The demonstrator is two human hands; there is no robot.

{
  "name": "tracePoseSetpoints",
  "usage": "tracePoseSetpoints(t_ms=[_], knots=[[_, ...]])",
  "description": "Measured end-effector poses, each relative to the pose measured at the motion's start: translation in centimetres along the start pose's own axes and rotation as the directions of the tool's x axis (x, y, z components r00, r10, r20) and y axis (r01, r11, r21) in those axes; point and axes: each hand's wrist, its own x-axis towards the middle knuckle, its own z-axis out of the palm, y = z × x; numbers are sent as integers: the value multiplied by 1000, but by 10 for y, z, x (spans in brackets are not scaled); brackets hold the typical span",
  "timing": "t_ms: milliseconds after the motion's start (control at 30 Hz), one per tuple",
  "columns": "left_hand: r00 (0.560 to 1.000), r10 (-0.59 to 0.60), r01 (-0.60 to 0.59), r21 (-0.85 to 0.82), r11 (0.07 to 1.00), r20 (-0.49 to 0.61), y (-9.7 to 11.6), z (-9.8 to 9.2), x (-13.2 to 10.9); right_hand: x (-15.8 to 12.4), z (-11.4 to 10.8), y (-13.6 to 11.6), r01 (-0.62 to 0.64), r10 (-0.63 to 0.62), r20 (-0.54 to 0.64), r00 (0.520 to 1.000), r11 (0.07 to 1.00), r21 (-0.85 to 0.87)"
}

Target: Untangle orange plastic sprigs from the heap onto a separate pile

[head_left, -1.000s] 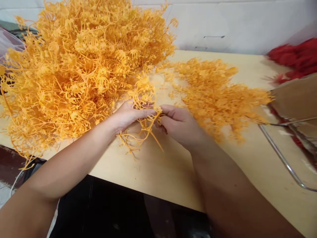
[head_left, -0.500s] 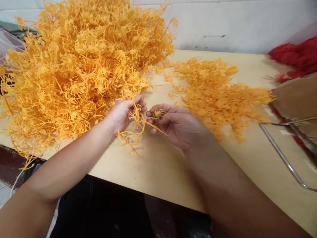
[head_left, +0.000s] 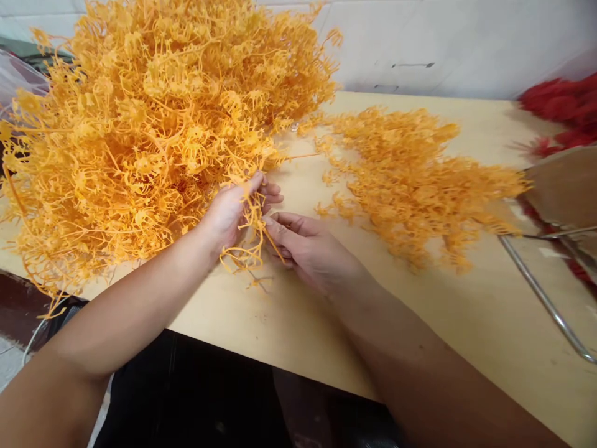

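Observation:
My left hand (head_left: 228, 211) is closed around an orange plastic sprig (head_left: 254, 218), part of the artificial flower material, whose thin curled branches hang below the fingers. From the right, my right hand (head_left: 314, 249) meets that sprig with thumb and forefinger pinched at its branches. A bare stem end slants down in front of my right fingers. The small star-shaped floret does not show now; my fingers may hide it. Just behind my left hand rises a large heap of orange plastic flower sprigs (head_left: 153, 124).
A flatter bunch of orange sprigs (head_left: 410, 180) lies to the right on the pale tabletop (head_left: 303, 336). Red artificial foliage (head_left: 564, 106) sits at the far right, above a cardboard piece (head_left: 566, 186) and a bent metal rod (head_left: 541, 295). A white wall (head_left: 448, 37) stands behind.
My right hand has moved left to the sprig, and the small floret in its fingers has gone out of sight. My left hand has stayed nearly still.

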Motion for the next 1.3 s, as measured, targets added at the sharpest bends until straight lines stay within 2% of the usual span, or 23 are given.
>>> tracePoseSetpoints(t_ms=[167,300,500,567,700,867,1033,1167,1300], knots=[[998,-2,2,7,1000,60,-4,1,-1,2,2,3,62,-63,-3,998,996,-56],[998,-30,30,-2,1000,49,-3,2,-1,3,3,5,147,-147,-1,989,988,-56],[997,-79,78,31,996,22,-3,0,2,5,13,4,163,-173,-84,981,981,-108],[996,-91,91,50,995,15,-3,1,2,6,15,2,139,-152,-95,984,982,-126],[996,-92,91,63,994,18,-4,1,0,6,11,-1,54,-60,-29,998,985,-161],[997,-37,37,16,999,62,-3,-2,-2,3,1,-3,128,-129,10,992,976,-177],[1000,-5,5,-20,1000,-24,5,-2,-5,2,-5,-7,84,-90,-76,993,994,-73],[1000,9,-10,-27,1000,-6,7,-3,-5,1,-6,-10,32,-36,-139,990,999,-29],[1000,20,-20,-30,999,7,8,-2,-5,4,-11,-10,91,-93,-157,983,996,-17]])
